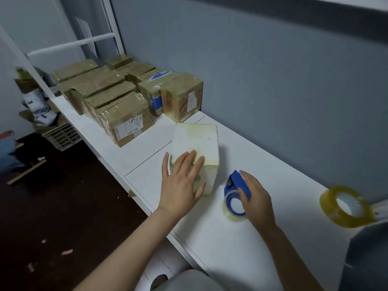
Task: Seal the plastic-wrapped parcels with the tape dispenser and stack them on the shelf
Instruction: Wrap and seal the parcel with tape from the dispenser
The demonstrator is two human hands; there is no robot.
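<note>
White plastic-wrapped parcel (pixel 195 141), judged light, stiff, slick and best held by opposite sides, is pressed under the flat left hand (pixel 180 185); the blue tape dispenser (pixel 232 185) is gripped by the right hand (pixel 256 197).

spare tape roll (pixel 330 207) | crate (pixel 60 135) on dark floor (pixel 63 206) | grey wall (pixel 273 70)

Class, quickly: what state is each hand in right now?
Left hand: open, fingers flat on the white parcel.
Right hand: closed, holding the blue tape dispenser.
</note>
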